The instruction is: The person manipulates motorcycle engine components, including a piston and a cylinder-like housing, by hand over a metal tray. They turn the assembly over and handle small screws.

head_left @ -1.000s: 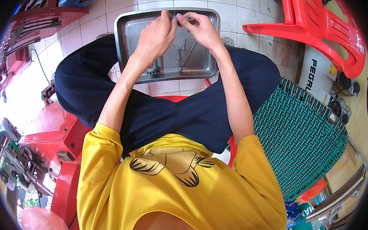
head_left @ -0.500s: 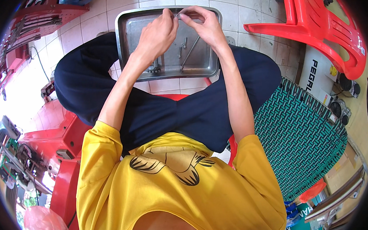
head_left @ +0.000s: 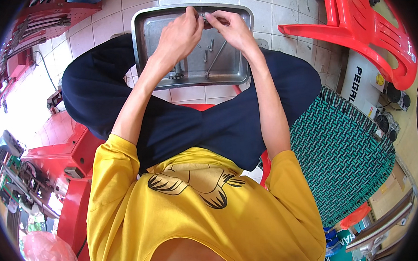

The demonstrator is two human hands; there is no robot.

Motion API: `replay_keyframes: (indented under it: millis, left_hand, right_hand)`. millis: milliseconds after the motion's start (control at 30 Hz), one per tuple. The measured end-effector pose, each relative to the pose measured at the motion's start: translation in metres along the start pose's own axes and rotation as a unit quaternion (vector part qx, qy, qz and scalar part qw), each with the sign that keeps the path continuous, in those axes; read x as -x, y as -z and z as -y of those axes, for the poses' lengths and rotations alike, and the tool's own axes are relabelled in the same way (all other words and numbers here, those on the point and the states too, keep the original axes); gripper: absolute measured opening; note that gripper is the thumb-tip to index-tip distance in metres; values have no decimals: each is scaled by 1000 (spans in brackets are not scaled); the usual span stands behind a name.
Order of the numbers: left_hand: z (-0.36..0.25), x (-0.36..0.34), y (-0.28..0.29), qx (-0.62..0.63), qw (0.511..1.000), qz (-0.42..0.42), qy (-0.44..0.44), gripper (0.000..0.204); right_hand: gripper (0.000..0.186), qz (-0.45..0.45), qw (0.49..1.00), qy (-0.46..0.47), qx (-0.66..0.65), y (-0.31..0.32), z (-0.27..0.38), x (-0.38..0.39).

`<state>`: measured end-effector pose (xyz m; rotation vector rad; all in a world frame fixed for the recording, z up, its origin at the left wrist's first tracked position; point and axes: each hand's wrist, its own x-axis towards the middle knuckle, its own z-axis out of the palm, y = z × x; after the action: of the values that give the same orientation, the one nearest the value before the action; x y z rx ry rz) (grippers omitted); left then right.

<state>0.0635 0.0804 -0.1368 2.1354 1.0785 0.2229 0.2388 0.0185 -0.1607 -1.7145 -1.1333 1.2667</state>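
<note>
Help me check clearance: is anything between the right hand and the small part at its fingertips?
Nothing visible: the right hand reaches right up to the small part, the left hand close opposite.

Fisheye head view, looking down past near yellow shirt (head_left: 256,218) toward farther metal tray (head_left: 153,34).

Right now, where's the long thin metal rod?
In the head view, the long thin rod lies slantwise in the right half of the metal tray, just right of two small bolts and below the right hand in the picture.
</note>
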Motion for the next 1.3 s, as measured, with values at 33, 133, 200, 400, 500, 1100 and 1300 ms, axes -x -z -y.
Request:
replay_keyframes:
  millis: [33, 133, 200, 400, 500, 1100, 1300]
  left_hand:
    - [0, 0, 0, -2, 1000, -3, -3, 31]
    - [2, 0, -2, -7, 1000, -7, -8, 30]
    - [1, -1, -2, -4, 1000, -8, -8, 30]
    - [0, 1, -1, 2, 1000, 2, -3, 31]
    - [0, 1, -2, 3, 1000, -7, -6, 31]
    - [-1, -5, -7, 20, 1000, -14, -5, 33]
    - [0, -6, -9, 33, 999, -20, -3, 32]
  right_hand:
    - [36, 7, 1000, 12, 13, 1, -1, 1]
    - [38, -30, 995, 84, 38, 3, -3, 3]
    - [39, -15, 1000, -2, 16, 3, -5, 0]
    - [40, -26, 997, 51, 44, 4, 0, 5]
    - [43, -26, 999, -15, 21, 4, 4, 3]
    - [38, -78, 996, 52, 8, 1, -8, -2]
    - [41, -63, 997, 20, 39, 2, -13, -5]
